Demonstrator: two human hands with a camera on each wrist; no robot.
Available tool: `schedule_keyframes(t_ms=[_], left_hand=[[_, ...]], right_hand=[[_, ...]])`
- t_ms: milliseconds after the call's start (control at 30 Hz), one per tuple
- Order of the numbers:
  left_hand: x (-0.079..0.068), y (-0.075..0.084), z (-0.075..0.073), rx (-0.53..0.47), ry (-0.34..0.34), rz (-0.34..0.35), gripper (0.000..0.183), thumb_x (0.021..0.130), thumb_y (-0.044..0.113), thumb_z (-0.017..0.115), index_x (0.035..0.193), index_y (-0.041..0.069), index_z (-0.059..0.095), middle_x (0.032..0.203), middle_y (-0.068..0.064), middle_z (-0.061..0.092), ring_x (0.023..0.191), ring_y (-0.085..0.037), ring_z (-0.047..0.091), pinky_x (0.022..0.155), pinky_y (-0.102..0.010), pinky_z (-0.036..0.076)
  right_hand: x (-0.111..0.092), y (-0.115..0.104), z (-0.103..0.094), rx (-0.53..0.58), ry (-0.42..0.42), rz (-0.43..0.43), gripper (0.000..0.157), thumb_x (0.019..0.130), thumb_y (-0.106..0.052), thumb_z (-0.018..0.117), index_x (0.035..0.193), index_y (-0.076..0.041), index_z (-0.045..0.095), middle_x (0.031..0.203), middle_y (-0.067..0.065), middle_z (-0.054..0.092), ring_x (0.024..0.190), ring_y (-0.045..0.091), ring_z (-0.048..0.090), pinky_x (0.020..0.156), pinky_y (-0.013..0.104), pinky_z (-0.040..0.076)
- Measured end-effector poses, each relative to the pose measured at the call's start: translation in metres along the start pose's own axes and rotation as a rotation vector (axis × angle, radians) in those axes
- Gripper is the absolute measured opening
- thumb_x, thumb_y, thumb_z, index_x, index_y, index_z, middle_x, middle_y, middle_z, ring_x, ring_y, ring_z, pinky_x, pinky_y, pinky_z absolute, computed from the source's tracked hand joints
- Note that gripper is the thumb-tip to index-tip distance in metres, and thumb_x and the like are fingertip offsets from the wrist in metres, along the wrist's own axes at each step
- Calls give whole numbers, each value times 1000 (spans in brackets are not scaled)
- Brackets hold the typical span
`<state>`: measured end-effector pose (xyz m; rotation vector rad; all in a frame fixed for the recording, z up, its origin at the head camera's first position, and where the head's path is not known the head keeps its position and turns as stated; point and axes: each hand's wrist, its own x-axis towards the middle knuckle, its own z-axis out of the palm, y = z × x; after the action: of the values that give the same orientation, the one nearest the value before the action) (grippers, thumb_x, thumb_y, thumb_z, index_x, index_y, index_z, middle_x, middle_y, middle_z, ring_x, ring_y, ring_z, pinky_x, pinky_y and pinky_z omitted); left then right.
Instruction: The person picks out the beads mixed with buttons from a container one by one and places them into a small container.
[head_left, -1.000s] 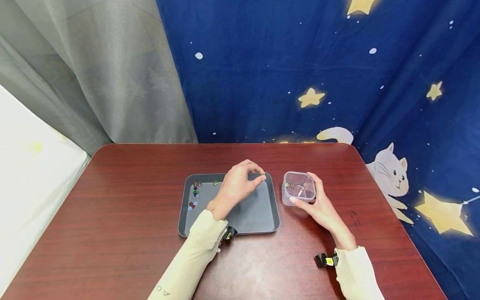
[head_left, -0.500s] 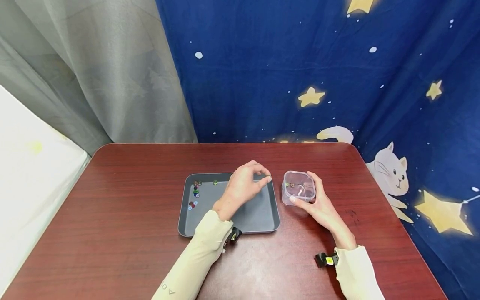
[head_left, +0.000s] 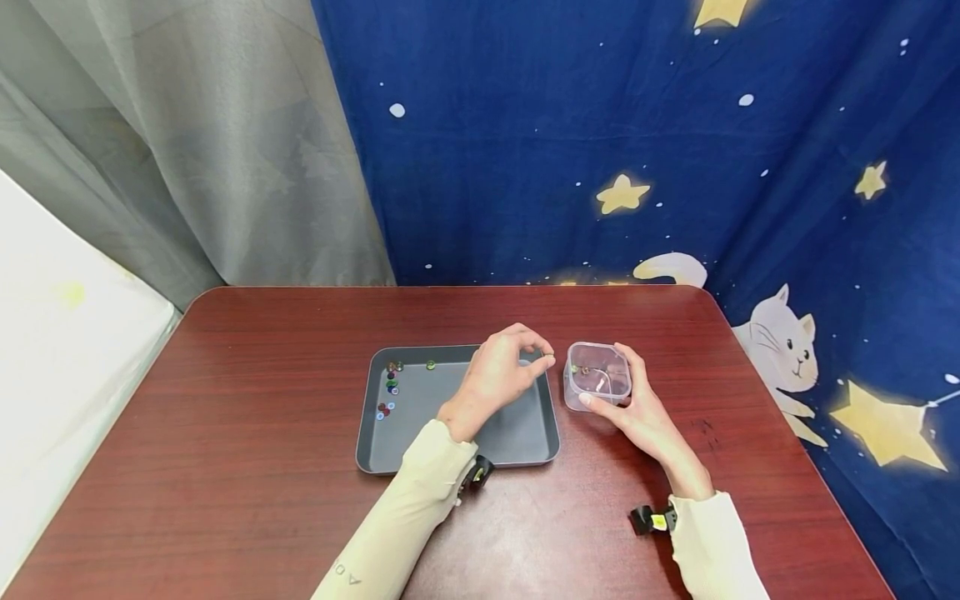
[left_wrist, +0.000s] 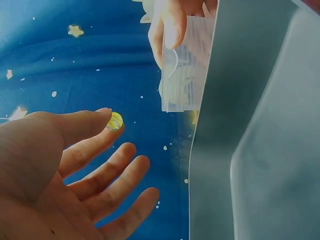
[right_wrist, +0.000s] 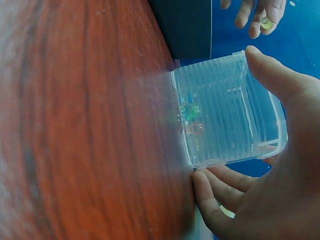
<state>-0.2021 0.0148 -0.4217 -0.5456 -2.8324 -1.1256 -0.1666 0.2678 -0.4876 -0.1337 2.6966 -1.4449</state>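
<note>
My left hand (head_left: pixel 498 371) is over the right end of the grey tray (head_left: pixel 513 437), its thumb and index finger pinching a small, round, see-through yellow bead (left_wrist: pixel 116 121). The other fingers spread loosely in the left wrist view. Just right of the tray, my right hand (head_left: pixel 641 417) holds a clear plastic box (head_left: pixel 573 402) upright on the table, thumb on the near side and fingers around the far right. The box has no lid on. Through its wall show a green bead (right_wrist: pixel 190 111) and a reddish one (right_wrist: pixel 195 128) at the bottom.
Several small beads (head_left: pixel 392 383) in red, green, dark and blue lie along the tray's left side. A single green bead (head_left: pixel 431 365) sits near the back wall. The reddish-brown table (head_left: pixel 262 417) reaches back to a blue star-patterned curtain (head_left: pixel 525 167).
My left hand has moved steadily right across the tray, carrying the pinched bead toward the box. My right hand and the box have stayed in place.
</note>
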Motion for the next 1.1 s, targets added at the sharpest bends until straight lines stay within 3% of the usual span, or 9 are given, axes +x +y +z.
schedule_keyframes(t_ms=[167,433,733,1100], left_hand=[[2,2,2,3,-7,22,10,95,30,77,104,24,79,111,8,73,109,-19,72,82,-36,57],[3,7,8,3,-31,16,9,95,31,77,103,26,80,108,9,71,100,-13,71,78,-31,54],[5,11,10,8,-51,35,8,95,30,77,102,27,80,103,7,70,100,-16,74,74,-28,52],[6,16,14,80,-76,54,11,96,29,76,106,27,81,100,3,70,90,-12,71,73,-24,51]], right_hand=[[0,-1,0,5,0,0,101,93,-28,79,166,-23,9,154,21,42,132,38,54,101,48,49],[0,1,1,-5,6,2,96,93,-31,79,164,-25,14,153,19,44,130,36,55,98,38,50],[0,1,1,-4,1,10,96,94,-35,78,164,-27,12,153,18,44,132,35,53,103,49,48],[1,1,0,-26,3,24,97,93,-37,78,164,-27,12,152,18,46,129,34,58,97,31,50]])
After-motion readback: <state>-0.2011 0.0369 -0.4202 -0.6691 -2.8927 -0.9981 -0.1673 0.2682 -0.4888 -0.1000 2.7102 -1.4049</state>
